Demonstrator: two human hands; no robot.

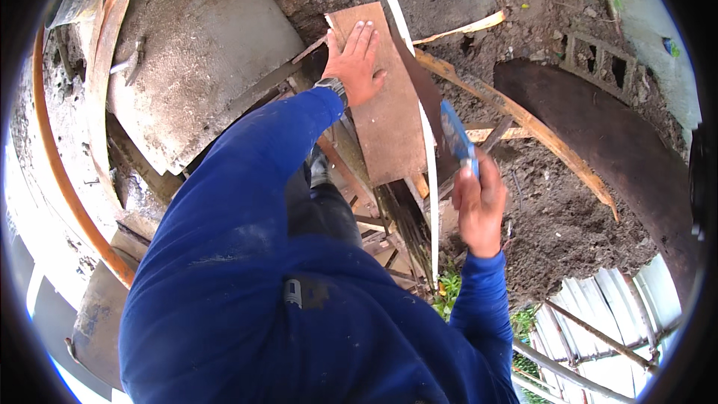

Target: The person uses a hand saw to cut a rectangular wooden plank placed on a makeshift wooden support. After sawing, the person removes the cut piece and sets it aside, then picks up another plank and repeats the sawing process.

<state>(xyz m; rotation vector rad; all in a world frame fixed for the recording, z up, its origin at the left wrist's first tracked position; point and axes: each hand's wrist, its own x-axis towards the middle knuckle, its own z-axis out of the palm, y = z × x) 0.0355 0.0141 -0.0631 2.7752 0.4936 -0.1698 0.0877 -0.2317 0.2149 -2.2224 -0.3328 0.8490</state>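
Note:
My left hand lies flat, fingers stretched out, on the upper part of a brown rectangular wooden board. Gripped in my right hand is a blue hand tool with a flat, elongated body; its exact kind is unclear. The tool is raised to the right of the board, apart from it. A long white strip runs along the board's right side, partly hidden behind it. Beyond that strip, a darker brown sheet shows next to the board.
A concrete slab fills the upper left, with a hammer-like tool on it. Split wood pieces cross the rough soil at right. A dark curved sheet, hollow block and corrugated metal lie farther right.

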